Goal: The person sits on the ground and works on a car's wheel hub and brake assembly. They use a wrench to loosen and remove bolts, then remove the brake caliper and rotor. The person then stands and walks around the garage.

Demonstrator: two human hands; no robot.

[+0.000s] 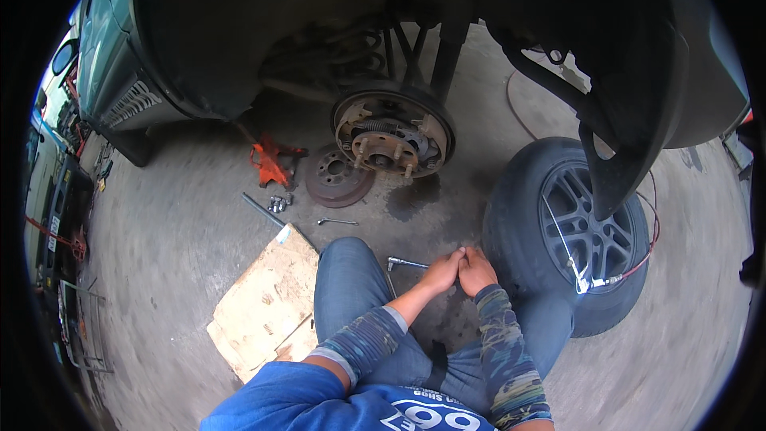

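My left hand [443, 271] and my right hand [475, 270] meet low in front of me, both with curled fingers; what they hold, if anything, is hidden. Just left of them a chrome socket wrench [407, 262] lies on the floor. Ahead is an exposed brake assembly with wheel studs [387, 132] under the raised car [199, 40]. A rusty drum [327, 190] lies beneath it. To my right is a removed wheel [511, 239], with a metal air tool [592, 282] on a red hose [637, 267] resting across it.
A red jack stand [274, 166] stands left of the drum, near small metal parts [279, 203], a steel bar [259, 207] and a small spanner [337, 222]. Worn cardboard [255, 303] lies by my left knee. Other vehicles [44, 183] line the left edge.
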